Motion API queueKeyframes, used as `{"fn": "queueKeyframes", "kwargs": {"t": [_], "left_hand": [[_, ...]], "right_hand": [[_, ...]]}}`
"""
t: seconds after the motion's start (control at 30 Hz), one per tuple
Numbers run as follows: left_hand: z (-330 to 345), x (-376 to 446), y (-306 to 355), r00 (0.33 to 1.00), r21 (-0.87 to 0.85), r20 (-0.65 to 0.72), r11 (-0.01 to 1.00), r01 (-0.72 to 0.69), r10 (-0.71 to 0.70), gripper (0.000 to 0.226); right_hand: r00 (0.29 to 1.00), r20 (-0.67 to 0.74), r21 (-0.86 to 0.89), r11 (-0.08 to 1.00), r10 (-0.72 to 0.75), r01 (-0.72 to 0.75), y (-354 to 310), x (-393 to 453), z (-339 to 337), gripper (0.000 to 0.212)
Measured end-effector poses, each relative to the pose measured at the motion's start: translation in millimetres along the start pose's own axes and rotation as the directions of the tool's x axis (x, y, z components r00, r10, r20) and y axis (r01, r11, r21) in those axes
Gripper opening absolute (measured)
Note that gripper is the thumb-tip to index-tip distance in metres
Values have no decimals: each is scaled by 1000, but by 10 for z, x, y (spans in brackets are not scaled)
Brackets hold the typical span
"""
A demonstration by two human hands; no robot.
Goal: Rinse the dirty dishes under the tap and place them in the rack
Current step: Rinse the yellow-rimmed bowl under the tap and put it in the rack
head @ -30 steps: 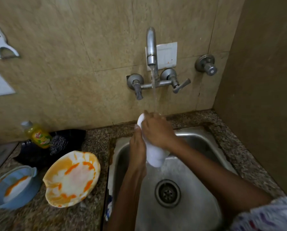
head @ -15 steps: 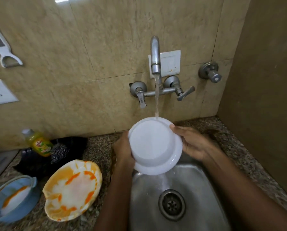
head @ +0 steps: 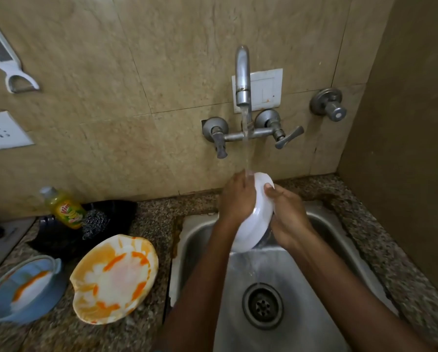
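Head view, the only one given, looks down on a stainless steel sink (head: pixel 340 250) set into a speckled granite counter (head: pixel 149 219), with a wall-mounted chrome tap (head: pixel 242 80) running a thin stream of water. A round white plastic bowl (head: pixel 257 214) is held on edge right under that stream, over the back of the basin, and water spills off its lower rim toward the drain (head: pixel 263 304). The left hand (head: pixel 238 199) lies against the bowl's left face with its fingers reaching up to the top rim where the stream lands; whether they curl round the rim or lie flat on it I cannot tell. The right hand (head: pixel 287 217) grasps the opposite side, thumb hooked over the rim and fingers wrapped behind. So the rinsing of this one bowl is in hand and, by my judgement, not finished, since the water runs over it and it has not left the sink. On the counter to the left a scalloped white plate smeared with orange sauce (head: pixel 115 279) waits unwashed, and just beside it a pale blue handled dish holding orange residue (head: pixel 22 288) sits near the frame edge; both look untouched by water. Behind them stand a yellow dish-soap bottle (head: pixel 65 207) and a steel wool scrubber (head: pixel 96 222). No rack shows anywhere, so how many dishes already rest there cannot be judged; at least two dishes remain besides the bowl.
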State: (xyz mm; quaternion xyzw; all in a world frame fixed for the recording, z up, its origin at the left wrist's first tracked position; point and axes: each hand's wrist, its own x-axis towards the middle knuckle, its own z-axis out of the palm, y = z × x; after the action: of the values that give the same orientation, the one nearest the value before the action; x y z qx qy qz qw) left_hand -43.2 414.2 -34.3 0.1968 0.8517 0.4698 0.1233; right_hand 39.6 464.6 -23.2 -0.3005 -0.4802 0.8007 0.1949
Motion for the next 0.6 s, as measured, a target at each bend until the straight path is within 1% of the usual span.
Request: {"fn": "queueKeyframes", "kwargs": {"t": [0.03, 0.07, 0.1, 0.17, 0.23, 0.27, 0.33, 0.4, 0.43, 0.47, 0.53, 0.57, 0.6], "left_hand": [[-44, 45, -17, 1000, 15, 0, 1000, 6, -6, 48], [-52, 44, -21, 1000, 66, -6, 998, -16, 16, 49], [-45, 13, -6, 998, 160, 5, 985, -67, 68, 50], [-39, -26, 20, 985, 343, 19, 925, -165, 169, 51], [-177, 11, 27, 971, 384, 2, 896, -223, 241, 50], [-271, 40, 31, 970, 365, 2, 903, -227, 243, 48], [-427, 115, -27, 984, 261, 40, 948, -180, 176, 45], [-490, 122, -51, 993, 119, 18, 986, -119, 117, 50], [-483, 91, -51, 996, 104, -15, 991, -86, 88, 53], [-468, 38, -16, 998, 93, -58, 995, -34, 39, 57], [-424, -1, -11, 985, -5, -134, 994, 110, -110, 61], [-408, 2, -32, 966, -82, -169, 979, 186, -198, 56], [-421, -6, -63, 941, -185, -185, 951, 249, -282, 48]], "right_hand": [[1000, 23, -25, 1000, -5, 5, -14, 7, -6, 20], [999, 32, -74, 997, -13, 15, -37, 22, -5, 22], [999, 31, -133, 990, -31, 35, -61, 52, -3, 24], [995, 59, -262, 961, -79, 91, -163, 140, -7, 25], [979, 176, -442, 881, -99, 168, -307, 219, -14, 25], [964, 254, -513, 834, -79, 203, -387, 250, -20, 26], [931, 365, -592, 770, -9, 240, -530, 311, -20, 35], [916, 401, -646, 716, 25, 263, -628, 383, 2, 44], [916, 399, -675, 686, 31, 271, -645, 421, 32, 44], [922, 387, -700, 656, 17, 281, -638, 465, 82, 43], [938, 332, -768, 548, -105, 333, -540, 568, 183, 42], [938, 293, -807, 480, -182, 345, -480, 605, 215, 44], [935, 257, -826, 446, -245, 344, -425, 635, 232, 45]]}}
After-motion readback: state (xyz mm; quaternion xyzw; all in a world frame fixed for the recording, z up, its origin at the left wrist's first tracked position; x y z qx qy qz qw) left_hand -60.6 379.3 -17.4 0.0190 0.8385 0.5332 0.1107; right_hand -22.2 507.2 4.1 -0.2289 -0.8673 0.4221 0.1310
